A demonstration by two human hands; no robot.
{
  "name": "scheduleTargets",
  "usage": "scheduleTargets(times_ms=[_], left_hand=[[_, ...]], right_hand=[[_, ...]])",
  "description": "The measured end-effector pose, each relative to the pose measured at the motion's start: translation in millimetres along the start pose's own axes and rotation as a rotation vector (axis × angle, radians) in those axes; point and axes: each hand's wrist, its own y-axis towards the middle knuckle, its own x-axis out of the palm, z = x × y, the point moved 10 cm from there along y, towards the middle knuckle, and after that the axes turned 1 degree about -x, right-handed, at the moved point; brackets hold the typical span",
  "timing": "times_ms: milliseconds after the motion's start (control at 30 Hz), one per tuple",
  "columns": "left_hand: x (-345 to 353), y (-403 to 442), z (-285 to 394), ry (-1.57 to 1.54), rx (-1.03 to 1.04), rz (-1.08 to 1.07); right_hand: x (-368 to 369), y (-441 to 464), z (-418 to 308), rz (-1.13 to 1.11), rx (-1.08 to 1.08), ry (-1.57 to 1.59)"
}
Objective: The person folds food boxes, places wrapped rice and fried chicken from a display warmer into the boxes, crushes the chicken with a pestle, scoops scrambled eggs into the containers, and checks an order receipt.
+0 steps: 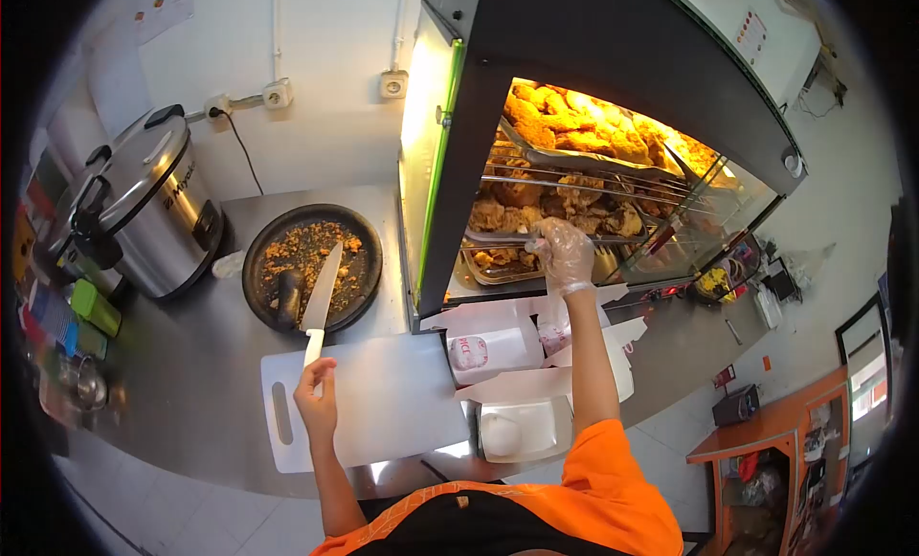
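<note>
Counter (191, 365) is bearing pan (372, 269); left hand (316, 401) is gripping knife (325, 290) over it. Right hand (566, 255) is hovering at warmer (651, 54), grip unclear; split attention could be letting knife slip.

The bare middle of the cutting board (392, 393) gives low passage between the left hand (316, 395) and the open boxes (486, 350), while ahead the left hand's knife (325, 286) reaches over the pan (362, 290). The cabinet's side wall (431, 164) blocks a straight way from pan to upper tray (603, 165); the way in is the front opening, partly filled by the right hand (565, 255), with the glass panel (704, 226) to its right
</note>
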Motion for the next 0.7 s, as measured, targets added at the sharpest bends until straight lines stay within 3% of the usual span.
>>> scheduleTargets(times_ms=[233, 433, 700], left_hand=[[99, -17, 34, -0.073, 0.059, -0.338], [204, -40, 83, -0.358, 0.025, -0.734], [249, -19, 99, -0.401, 0.035, -0.713]], right_hand=[[-31, -36, 7, -0.035, -0.098, -0.027], [-35, -50, 19, -0.037, -0.084, 0.0], [-64, -1, -13, -0.029, -0.075, 0.174]])
